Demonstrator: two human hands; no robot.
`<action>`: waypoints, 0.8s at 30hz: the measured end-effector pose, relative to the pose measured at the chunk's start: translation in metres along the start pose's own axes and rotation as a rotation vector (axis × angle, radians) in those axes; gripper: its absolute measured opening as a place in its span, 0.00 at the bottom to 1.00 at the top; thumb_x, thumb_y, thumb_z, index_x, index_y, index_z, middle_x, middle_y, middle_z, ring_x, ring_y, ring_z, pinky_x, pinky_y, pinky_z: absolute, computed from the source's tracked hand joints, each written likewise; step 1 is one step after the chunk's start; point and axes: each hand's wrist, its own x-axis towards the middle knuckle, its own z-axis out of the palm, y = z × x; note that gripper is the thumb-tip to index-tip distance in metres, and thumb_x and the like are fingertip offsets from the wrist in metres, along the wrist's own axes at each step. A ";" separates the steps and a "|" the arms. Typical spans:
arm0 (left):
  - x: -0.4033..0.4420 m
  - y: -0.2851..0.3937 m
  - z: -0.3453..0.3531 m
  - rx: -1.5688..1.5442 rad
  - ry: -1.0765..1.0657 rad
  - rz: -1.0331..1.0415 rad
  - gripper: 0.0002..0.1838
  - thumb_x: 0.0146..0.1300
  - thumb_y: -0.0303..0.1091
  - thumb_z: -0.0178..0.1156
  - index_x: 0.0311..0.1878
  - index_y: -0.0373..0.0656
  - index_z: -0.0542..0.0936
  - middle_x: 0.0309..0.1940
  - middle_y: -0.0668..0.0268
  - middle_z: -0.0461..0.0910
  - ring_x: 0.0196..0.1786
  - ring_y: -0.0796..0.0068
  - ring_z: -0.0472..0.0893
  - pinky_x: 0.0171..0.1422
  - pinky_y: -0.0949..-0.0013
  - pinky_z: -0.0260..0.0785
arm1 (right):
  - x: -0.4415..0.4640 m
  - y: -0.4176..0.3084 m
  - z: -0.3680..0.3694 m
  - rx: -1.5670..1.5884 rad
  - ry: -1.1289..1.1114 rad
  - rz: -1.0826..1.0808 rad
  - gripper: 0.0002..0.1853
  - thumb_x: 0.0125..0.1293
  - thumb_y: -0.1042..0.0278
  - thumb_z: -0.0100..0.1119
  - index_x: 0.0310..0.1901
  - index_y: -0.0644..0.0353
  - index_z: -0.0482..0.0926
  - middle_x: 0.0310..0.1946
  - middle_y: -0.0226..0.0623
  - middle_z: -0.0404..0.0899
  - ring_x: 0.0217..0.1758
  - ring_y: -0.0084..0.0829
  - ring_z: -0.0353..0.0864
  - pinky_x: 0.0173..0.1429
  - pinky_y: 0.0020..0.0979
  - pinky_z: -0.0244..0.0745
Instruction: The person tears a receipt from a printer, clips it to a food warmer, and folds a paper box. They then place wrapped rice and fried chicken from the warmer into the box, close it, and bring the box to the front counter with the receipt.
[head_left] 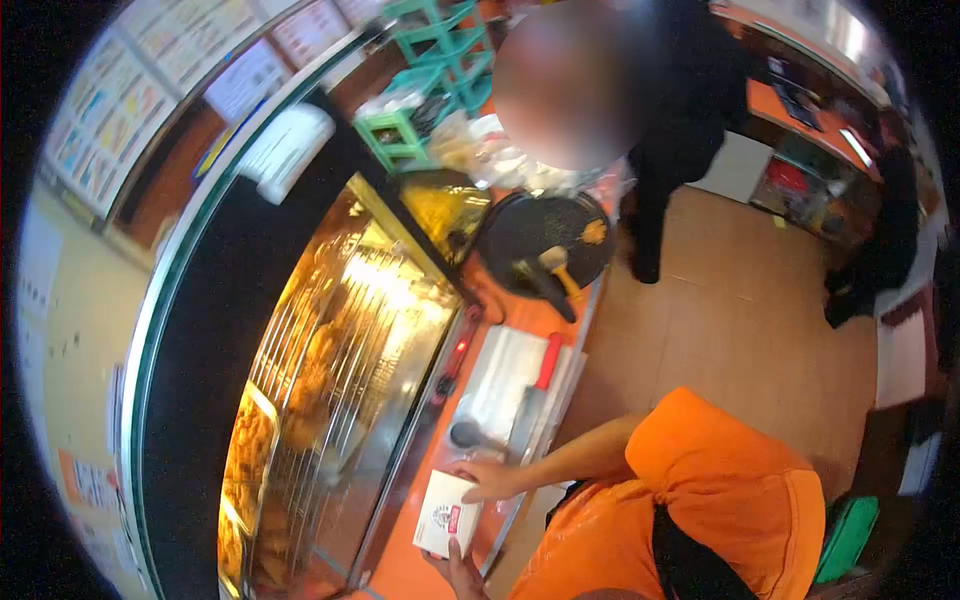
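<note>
A small white box (445,513) with a red label and dark print is held between my two hands over the orange counter. My right hand (490,479) grips its upper edge. From below, my left hand (458,573) holds the lower edge, thumb on the printed face. Just beyond the box lie a white board (488,385), a knife with a red handle (549,361) and a dark round scoop or cup (465,434). Farther up the counter is a round black tray (530,225) with a wooden-handled tool and a black-handled one.
A lit glass display case (340,400) with fried food on racks stands along the counter's left. Green plastic shelves (440,45) and plastic bags are at the top. A person in dark clothing (690,100) stands beyond the counter's end. Brown tiled floor (730,310) lies to the right.
</note>
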 end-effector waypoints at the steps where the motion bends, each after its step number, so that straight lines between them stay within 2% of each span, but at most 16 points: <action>1: -0.005 0.008 0.015 0.015 -0.021 0.032 0.45 0.62 0.22 0.65 0.76 0.49 0.49 0.71 0.53 0.60 0.71 0.52 0.67 0.71 0.44 0.69 | -0.007 0.004 -0.008 -0.009 0.046 -0.011 0.36 0.61 0.68 0.69 0.70 0.63 0.64 0.67 0.47 0.68 0.70 0.39 0.70 0.71 0.42 0.69; 2: -0.013 0.022 0.027 0.339 -0.159 0.038 0.51 0.63 0.53 0.68 0.80 0.59 0.45 0.80 0.51 0.41 0.78 0.48 0.52 0.76 0.36 0.52 | -0.014 0.013 -0.013 0.197 0.085 -0.025 0.38 0.62 0.68 0.70 0.71 0.61 0.62 0.67 0.45 0.68 0.70 0.37 0.69 0.72 0.41 0.67; 3: -0.005 0.013 0.037 0.348 -0.195 0.044 0.51 0.63 0.53 0.68 0.80 0.59 0.45 0.80 0.51 0.41 0.78 0.48 0.52 0.76 0.36 0.52 | -0.022 0.016 -0.024 0.403 0.118 -0.046 0.40 0.62 0.68 0.70 0.73 0.60 0.60 0.67 0.43 0.68 0.70 0.36 0.68 0.72 0.41 0.66; 5: 0.004 -0.016 0.062 0.161 -0.207 0.065 0.46 0.60 0.23 0.67 0.76 0.49 0.50 0.72 0.53 0.59 0.71 0.51 0.67 0.71 0.42 0.68 | -0.063 0.002 -0.070 0.360 0.167 -0.091 0.43 0.63 0.65 0.71 0.75 0.59 0.56 0.66 0.42 0.69 0.70 0.33 0.67 0.73 0.38 0.63; 7: -0.013 -0.011 0.132 0.181 -0.301 0.028 0.48 0.56 0.24 0.70 0.75 0.46 0.51 0.72 0.51 0.59 0.70 0.53 0.67 0.72 0.46 0.67 | -0.125 -0.024 -0.122 0.294 0.235 0.126 0.45 0.63 0.63 0.72 0.76 0.60 0.55 0.65 0.42 0.70 0.70 0.33 0.67 0.74 0.37 0.62; 9: -0.005 -0.049 0.167 0.352 -0.568 -0.019 0.52 0.53 0.24 0.73 0.75 0.43 0.49 0.72 0.50 0.59 0.71 0.56 0.67 0.72 0.53 0.67 | -0.178 0.011 -0.162 0.156 0.477 -0.124 0.46 0.63 0.62 0.72 0.76 0.60 0.54 0.65 0.42 0.69 0.69 0.34 0.67 0.75 0.37 0.60; 13: -0.075 -0.088 0.321 0.333 -0.703 -0.125 0.58 0.50 0.24 0.75 0.77 0.41 0.44 0.70 0.50 0.61 0.70 0.56 0.68 0.73 0.57 0.65 | -0.336 -0.015 -0.233 0.318 0.722 -0.059 0.46 0.63 0.61 0.73 0.76 0.60 0.54 0.66 0.42 0.69 0.70 0.36 0.67 0.76 0.37 0.59; 15: -0.102 -0.122 0.386 0.371 -1.015 -0.131 0.62 0.50 0.25 0.76 0.78 0.42 0.39 0.71 0.51 0.62 0.69 0.53 0.69 0.74 0.56 0.62 | -0.413 -0.015 -0.267 0.319 0.839 -0.023 0.46 0.63 0.61 0.73 0.76 0.60 0.54 0.66 0.42 0.69 0.71 0.36 0.66 0.76 0.37 0.58; 17: -0.115 -0.172 0.426 0.651 -1.068 0.091 0.61 0.51 0.23 0.74 0.79 0.44 0.39 0.70 0.52 0.63 0.69 0.54 0.69 0.75 0.56 0.61 | -0.474 -0.020 -0.290 0.331 1.044 0.010 0.46 0.64 0.62 0.72 0.77 0.58 0.52 0.66 0.42 0.68 0.69 0.37 0.69 0.69 0.41 0.71; 18: -0.129 -0.183 0.450 0.546 -1.182 0.018 0.53 0.63 0.31 0.69 0.79 0.46 0.40 0.71 0.51 0.62 0.69 0.54 0.70 0.73 0.55 0.65 | -0.500 -0.008 -0.301 0.334 1.045 -0.001 0.46 0.64 0.62 0.72 0.77 0.58 0.52 0.66 0.42 0.68 0.69 0.37 0.69 0.69 0.41 0.71; 19: -0.130 -0.201 0.464 0.547 -1.189 0.031 0.53 0.63 0.31 0.69 0.79 0.46 0.40 0.71 0.51 0.62 0.69 0.54 0.70 0.73 0.55 0.65 | -0.524 0.009 -0.316 0.403 1.129 0.048 0.45 0.65 0.63 0.70 0.76 0.56 0.52 0.66 0.41 0.69 0.66 0.38 0.72 0.62 0.43 0.77; 20: -0.122 -0.226 0.468 0.549 -1.109 -0.292 0.48 0.68 0.36 0.64 0.79 0.46 0.40 0.71 0.50 0.62 0.69 0.53 0.70 0.72 0.54 0.66 | -0.544 0.021 -0.333 0.470 1.214 0.104 0.44 0.66 0.64 0.69 0.76 0.54 0.51 0.66 0.41 0.69 0.63 0.39 0.75 0.55 0.45 0.84; 21: -0.115 -0.254 0.464 0.544 -1.004 -0.618 0.44 0.73 0.41 0.59 0.79 0.47 0.40 0.71 0.49 0.63 0.69 0.53 0.71 0.70 0.54 0.68 | -0.563 0.025 -0.349 0.469 1.216 0.105 0.44 0.66 0.64 0.69 0.76 0.54 0.51 0.66 0.41 0.69 0.63 0.39 0.75 0.55 0.45 0.84; 22: -0.102 -0.277 0.460 0.666 -1.087 -0.586 0.40 0.76 0.51 0.53 0.79 0.47 0.43 0.70 0.48 0.63 0.67 0.52 0.73 0.67 0.54 0.70 | -0.580 0.029 -0.366 0.623 1.327 0.057 0.42 0.67 0.65 0.68 0.76 0.54 0.52 0.65 0.40 0.69 0.59 0.40 0.78 0.48 0.45 0.86; 23: -0.098 -0.288 0.456 0.733 -1.042 -0.572 0.39 0.75 0.50 0.54 0.78 0.46 0.47 0.69 0.48 0.64 0.64 0.53 0.75 0.66 0.54 0.72 | -0.596 0.032 -0.384 0.776 1.435 0.005 0.40 0.67 0.66 0.67 0.75 0.53 0.52 0.65 0.40 0.70 0.56 0.41 0.80 0.42 0.45 0.88; 24: -0.093 -0.300 0.451 0.798 -0.997 -0.557 0.38 0.75 0.50 0.55 0.78 0.46 0.50 0.69 0.49 0.66 0.62 0.54 0.76 0.64 0.53 0.73 | -0.612 0.038 -0.406 0.773 1.508 0.019 0.38 0.68 0.66 0.66 0.74 0.50 0.54 0.65 0.39 0.70 0.53 0.42 0.81 0.43 0.46 0.87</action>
